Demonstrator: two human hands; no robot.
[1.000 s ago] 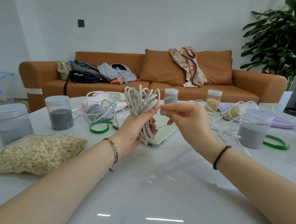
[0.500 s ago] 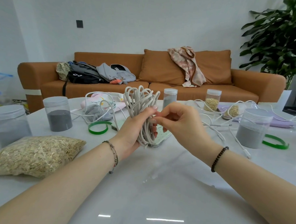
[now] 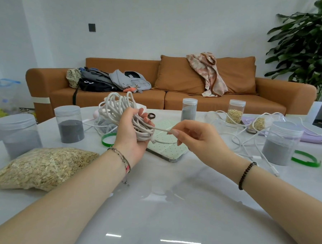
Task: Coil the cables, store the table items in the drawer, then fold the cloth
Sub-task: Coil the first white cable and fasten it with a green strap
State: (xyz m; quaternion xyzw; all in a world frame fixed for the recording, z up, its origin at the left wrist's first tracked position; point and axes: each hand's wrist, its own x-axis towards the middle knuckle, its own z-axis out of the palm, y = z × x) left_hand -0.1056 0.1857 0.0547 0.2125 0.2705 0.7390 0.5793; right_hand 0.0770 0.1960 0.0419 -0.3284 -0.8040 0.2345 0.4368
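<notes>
My left hand (image 3: pixel 132 131) grips a bundle of coiled white cable (image 3: pixel 118 108) above the white table (image 3: pixel 161 205). The cable's free end runs out to the right, where my right hand (image 3: pixel 196 137) pinches it between thumb and fingers. More loose white cables (image 3: pixel 247 139) lie tangled on the right of the table, and another tangle (image 3: pixel 104 125) sits behind my left hand. A lilac cloth (image 3: pixel 308 136) lies at the far right, partly hidden by a jar.
A bag of oats (image 3: pixel 42 166) lies at the left. Jars of grey sand (image 3: pixel 70 123) (image 3: pixel 281 143) (image 3: pixel 188 109) and oats (image 3: pixel 235 114) stand around. A green dotted tablet case (image 3: pixel 166 146) and green rings (image 3: pixel 108 138) (image 3: pixel 306 159) lie on the table. A brown sofa (image 3: pixel 176 96) is behind.
My right hand moved right and pulled the cable's free end out from the bundle. My left hand tilted the bundle to the left.
</notes>
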